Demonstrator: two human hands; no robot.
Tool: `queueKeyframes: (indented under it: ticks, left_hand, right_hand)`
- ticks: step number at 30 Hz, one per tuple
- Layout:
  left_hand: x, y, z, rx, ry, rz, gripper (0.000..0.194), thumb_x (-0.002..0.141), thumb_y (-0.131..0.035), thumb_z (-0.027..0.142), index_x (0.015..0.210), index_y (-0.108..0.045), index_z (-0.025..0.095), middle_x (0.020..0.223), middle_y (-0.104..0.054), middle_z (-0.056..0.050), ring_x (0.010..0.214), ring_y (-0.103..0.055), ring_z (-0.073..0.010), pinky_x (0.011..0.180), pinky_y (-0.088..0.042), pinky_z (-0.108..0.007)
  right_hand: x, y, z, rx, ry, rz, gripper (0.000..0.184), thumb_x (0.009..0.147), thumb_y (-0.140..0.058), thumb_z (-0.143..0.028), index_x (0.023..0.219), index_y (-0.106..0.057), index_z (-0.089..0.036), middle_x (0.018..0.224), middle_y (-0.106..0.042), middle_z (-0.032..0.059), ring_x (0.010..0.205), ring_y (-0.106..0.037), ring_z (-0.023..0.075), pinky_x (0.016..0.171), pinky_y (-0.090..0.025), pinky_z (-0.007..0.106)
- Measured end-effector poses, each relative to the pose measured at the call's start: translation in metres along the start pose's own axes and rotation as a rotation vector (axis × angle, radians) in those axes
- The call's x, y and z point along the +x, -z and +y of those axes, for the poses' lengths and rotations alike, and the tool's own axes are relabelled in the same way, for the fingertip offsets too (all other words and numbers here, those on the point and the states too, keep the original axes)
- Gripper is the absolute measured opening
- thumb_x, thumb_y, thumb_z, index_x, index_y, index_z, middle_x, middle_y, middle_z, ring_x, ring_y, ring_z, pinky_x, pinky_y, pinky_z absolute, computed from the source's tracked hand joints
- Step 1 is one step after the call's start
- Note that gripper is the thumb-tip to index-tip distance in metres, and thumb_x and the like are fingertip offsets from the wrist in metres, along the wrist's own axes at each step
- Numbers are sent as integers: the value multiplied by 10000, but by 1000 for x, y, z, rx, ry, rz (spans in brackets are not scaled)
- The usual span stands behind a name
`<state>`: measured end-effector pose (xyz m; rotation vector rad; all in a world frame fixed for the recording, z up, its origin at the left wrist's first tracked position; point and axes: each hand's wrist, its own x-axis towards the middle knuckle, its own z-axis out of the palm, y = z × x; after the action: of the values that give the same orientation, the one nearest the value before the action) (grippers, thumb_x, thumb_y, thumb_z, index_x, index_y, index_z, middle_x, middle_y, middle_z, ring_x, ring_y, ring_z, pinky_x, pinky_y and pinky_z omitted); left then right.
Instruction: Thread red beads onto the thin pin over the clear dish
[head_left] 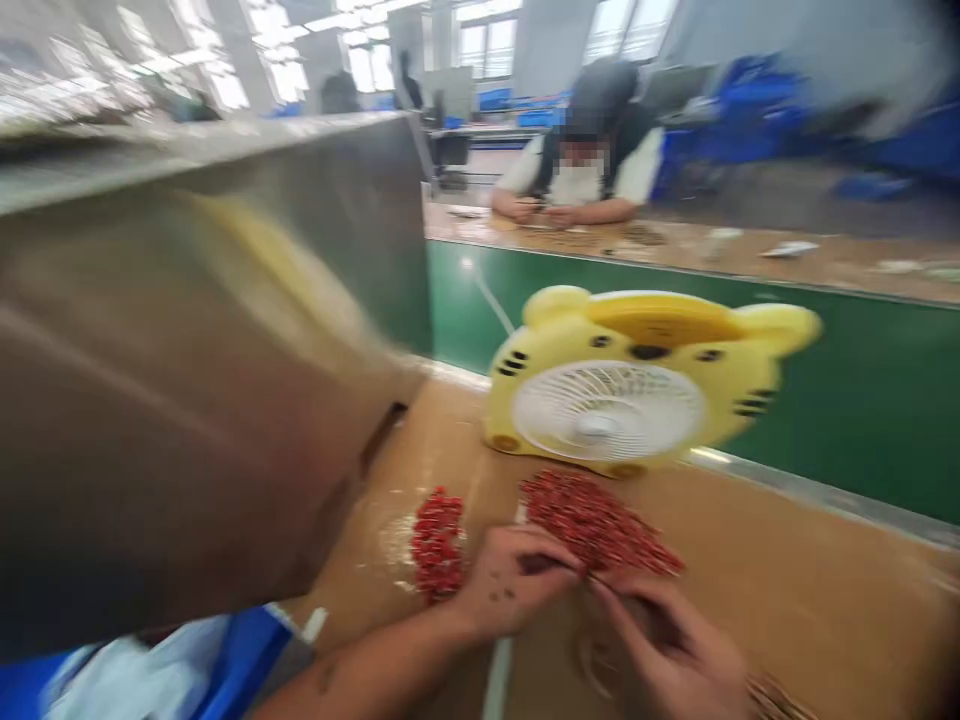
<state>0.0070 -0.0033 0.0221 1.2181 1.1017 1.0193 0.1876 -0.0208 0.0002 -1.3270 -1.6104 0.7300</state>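
Both hands meet over the brown tabletop (810,560), fingertips almost touching. My left hand (517,580) is closed in a pinch, thumb against fingers, on something too small and blurred to name. Facing it, my right hand (667,640) is pinched as well, and what lies between its fingertips cannot be made out. Just beyond the fingertips spreads a large heap of small thin red pieces (592,520). A smaller pile of red pieces (437,545) lies left of my left hand, with pale bits scattered beside it.
A yellow animal-faced fan (735,390) stands behind the large heap. A tall metal box (187,400) blocks the left side. Past the green partition (847,400), another person (577,160) sits at a bench. Thin brown pieces (772,695) lie near my right wrist.
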Motion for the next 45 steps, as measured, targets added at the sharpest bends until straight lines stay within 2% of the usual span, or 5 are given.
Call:
queueKeyframes:
  ticks: [4,13,28,36,45]
  left_hand:
    - [13,4,-28,-11,-94,-33,115,805,-716,224,856,-814,192,867,-754,-87,796,-689,-190,725,-533,-260]
    - [6,3,-21,88,-167,-47,148,814,-673,159,858,-809,198,843,-756,-72,771,-699,-173,700,-540,-239]
    - [6,4,-21,193,-282,-21,197,827,-651,144,868,-816,242,831,-765,-56,755,-712,-163,695,-553,-230]
    - [4,9,-19,312,-266,-18,135,826,-697,177,831,-814,245,693,-768,-23,590,-679,-148,566,-500,-210]
    - [6,7,-20,435,-366,-99,189,862,-649,160,959,-787,244,840,-782,-31,736,-720,-160,693,-557,-216]
  right_hand:
    - [0,5,-2,14,5,-37,197,917,-641,-362,788,-654,-213,797,-722,54,742,-695,199,695,-582,283]
    - [5,2,-15,-12,77,-76,130,931,-596,-208,804,-624,-212,817,-700,24,768,-671,165,721,-527,251]
    - [3,-3,-12,-65,142,-72,132,928,-570,-183,811,-617,-218,801,-702,31,740,-672,171,684,-528,260]
    - [4,0,-13,-79,170,-99,149,905,-575,-139,795,-629,-223,791,-711,21,727,-682,159,658,-528,239]
    - [6,1,-10,-121,168,-116,138,915,-571,-167,808,-640,-221,771,-701,12,721,-664,160,664,-517,252]
